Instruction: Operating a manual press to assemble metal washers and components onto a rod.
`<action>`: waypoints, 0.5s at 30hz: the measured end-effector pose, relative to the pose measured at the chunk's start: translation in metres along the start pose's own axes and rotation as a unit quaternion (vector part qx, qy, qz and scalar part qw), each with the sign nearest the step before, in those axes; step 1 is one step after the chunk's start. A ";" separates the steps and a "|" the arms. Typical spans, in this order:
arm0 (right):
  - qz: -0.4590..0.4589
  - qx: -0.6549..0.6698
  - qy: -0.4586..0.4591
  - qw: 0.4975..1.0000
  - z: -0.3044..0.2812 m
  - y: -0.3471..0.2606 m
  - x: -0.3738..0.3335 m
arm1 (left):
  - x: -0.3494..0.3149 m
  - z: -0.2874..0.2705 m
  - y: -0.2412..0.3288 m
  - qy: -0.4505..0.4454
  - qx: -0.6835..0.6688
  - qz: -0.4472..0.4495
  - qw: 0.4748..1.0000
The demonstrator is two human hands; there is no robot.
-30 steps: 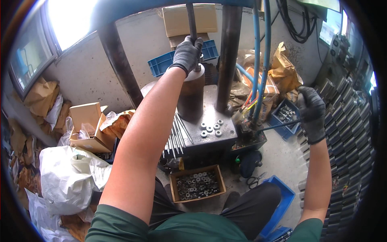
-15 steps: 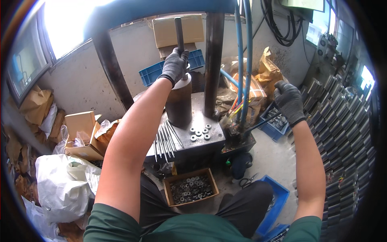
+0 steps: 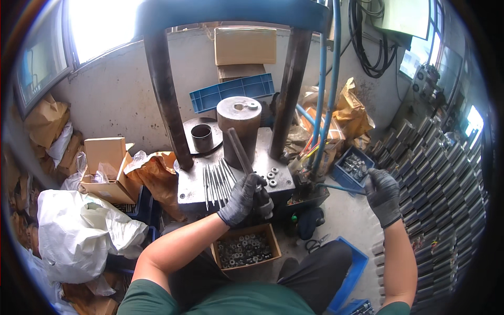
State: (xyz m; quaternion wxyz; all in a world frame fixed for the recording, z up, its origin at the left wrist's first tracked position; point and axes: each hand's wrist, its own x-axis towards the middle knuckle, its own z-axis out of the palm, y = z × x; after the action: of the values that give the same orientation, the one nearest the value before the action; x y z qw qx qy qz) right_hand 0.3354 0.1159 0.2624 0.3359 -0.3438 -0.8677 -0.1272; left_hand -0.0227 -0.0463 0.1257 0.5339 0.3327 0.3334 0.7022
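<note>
My left hand (image 3: 242, 199), in a grey glove, is closed around a dark metal rod (image 3: 239, 149) above the press table's front edge. The rod slants, and a wider piece shows at its lower end below my fingers. My right hand (image 3: 383, 195), also gloved, is closed at the end of a thin lever (image 3: 338, 187); its fingers partly hide the grip. Behind the rod stands a thick steel cylinder (image 3: 239, 123) with a slotted hole, and a small ring (image 3: 252, 105) lies on its top. Thin metal shafts (image 3: 212, 184) and several small rings (image 3: 272, 182) lie on the table.
Press columns (image 3: 167, 100) and blue hoses (image 3: 329, 89) rise around the table. A short tube (image 3: 201, 138) stands at its left. Below is a box of rings (image 3: 215, 258). A blue bin (image 3: 341, 176) and stacked metal cylinders (image 3: 441, 194) are at right; a white bag (image 3: 73, 226) at left.
My left hand has come down and toward me with the rod, away from the cylinder's top, which is now exposed. My right hand has lowered, and the lever has swung down with it.
</note>
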 end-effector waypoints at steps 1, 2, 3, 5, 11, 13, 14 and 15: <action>-0.050 0.011 0.006 0.999 -0.005 -0.007 -0.004 | -0.013 -0.005 -0.016 0.053 0.007 -0.052 0.997; -0.054 0.009 0.003 0.998 -0.009 -0.017 -0.007 | -0.020 -0.012 -0.027 0.123 0.018 -0.143 0.982; -0.076 0.016 0.001 0.997 -0.011 -0.028 -0.009 | -0.026 -0.017 -0.038 0.126 -0.013 -0.159 0.979; -0.119 0.041 0.003 0.992 -0.013 -0.055 -0.017 | -0.031 -0.023 -0.056 0.182 -0.068 -0.229 0.954; -0.121 0.201 -0.007 0.972 0.039 -0.138 -0.058 | -0.013 -0.035 -0.071 0.206 -0.097 -0.307 0.924; -0.069 0.264 -0.037 0.961 0.072 -0.154 -0.072 | -0.007 -0.035 -0.074 0.231 -0.078 -0.299 0.923; -0.067 0.266 -0.041 0.961 0.089 -0.162 -0.084 | -0.005 -0.037 -0.073 0.234 -0.079 -0.302 0.921; 0.105 0.437 -0.073 0.890 0.104 -0.171 -0.097 | -0.002 -0.039 -0.072 0.233 -0.088 -0.302 0.920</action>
State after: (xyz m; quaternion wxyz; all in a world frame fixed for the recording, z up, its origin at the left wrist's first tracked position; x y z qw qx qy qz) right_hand 0.2192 -0.0116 0.1223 0.3990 -0.2597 -0.8167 0.3260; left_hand -0.0159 -0.0380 0.0443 0.6549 -0.0047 0.4698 0.5919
